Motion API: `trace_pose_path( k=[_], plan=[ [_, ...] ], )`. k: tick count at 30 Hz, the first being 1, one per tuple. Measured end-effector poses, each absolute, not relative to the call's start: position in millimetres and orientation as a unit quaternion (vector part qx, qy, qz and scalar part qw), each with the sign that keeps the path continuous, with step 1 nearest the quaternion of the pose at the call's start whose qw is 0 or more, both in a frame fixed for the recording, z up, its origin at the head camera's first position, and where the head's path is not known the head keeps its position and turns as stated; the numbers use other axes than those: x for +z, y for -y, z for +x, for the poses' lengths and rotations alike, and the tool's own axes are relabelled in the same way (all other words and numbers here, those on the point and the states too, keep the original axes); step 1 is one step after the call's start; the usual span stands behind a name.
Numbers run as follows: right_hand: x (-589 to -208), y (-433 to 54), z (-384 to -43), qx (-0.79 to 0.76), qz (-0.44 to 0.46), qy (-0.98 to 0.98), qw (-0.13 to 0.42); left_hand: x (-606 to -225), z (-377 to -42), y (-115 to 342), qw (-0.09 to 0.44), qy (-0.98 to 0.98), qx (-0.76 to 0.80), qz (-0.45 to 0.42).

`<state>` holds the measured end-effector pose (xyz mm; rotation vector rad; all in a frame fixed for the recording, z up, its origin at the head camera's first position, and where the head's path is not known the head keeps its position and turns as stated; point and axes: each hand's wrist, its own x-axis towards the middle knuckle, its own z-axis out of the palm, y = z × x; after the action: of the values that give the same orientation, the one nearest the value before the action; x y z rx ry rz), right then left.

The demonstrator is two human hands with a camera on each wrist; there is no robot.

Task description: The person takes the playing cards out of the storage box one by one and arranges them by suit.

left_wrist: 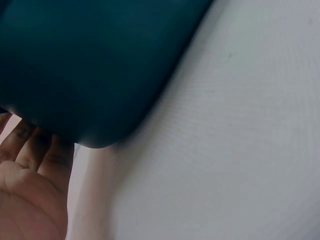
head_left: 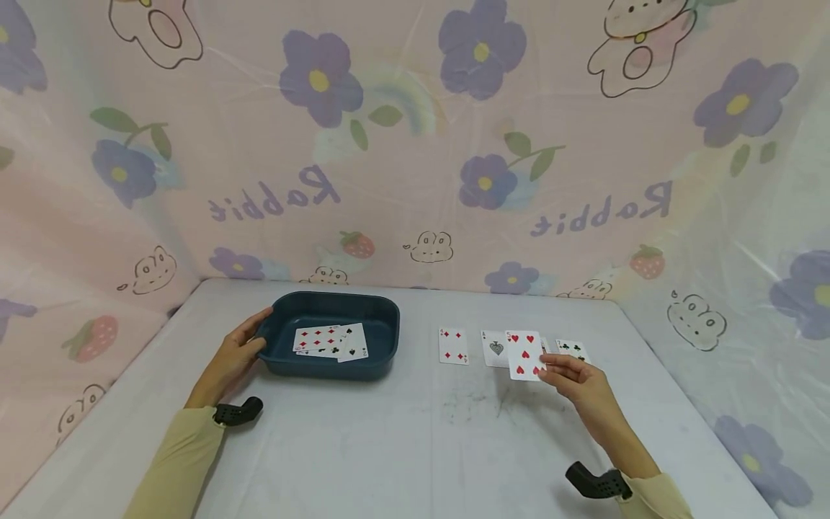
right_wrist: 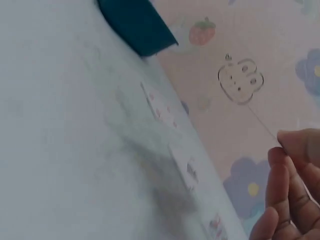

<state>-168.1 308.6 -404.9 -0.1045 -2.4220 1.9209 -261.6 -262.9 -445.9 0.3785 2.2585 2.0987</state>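
Note:
My right hand pinches a hearts playing card by its right edge between thumb and fingers. In the right wrist view this card is seen edge-on, held above the table. Behind it on the table lies an ace of spades, partly covered from sight. A diamonds card lies to the left, and a clubs card lies beyond my fingers. My left hand grips the left side of a dark teal tray. Several overlapping cards lie face up inside it.
The white table meets a patterned cloth backdrop at the back and both sides. Another card shows only a sliver behind the held one. Dark smudges mark the table in front of the card row.

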Motion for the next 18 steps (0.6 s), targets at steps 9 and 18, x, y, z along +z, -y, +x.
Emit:
trace_pose_path(
  k=[9, 18],
  plan=[
    [-426, -338, -150, 0.615, -0.076, 0.785, 0.028, -444, -260, 262, 0.017, -0.719, 0.684, 0.124],
    [-435, -354, -141, 0.582, -0.08, 0.809, 0.018, -445, -260, 262, 0.019, -0.725, 0.679, 0.112]
  ],
)
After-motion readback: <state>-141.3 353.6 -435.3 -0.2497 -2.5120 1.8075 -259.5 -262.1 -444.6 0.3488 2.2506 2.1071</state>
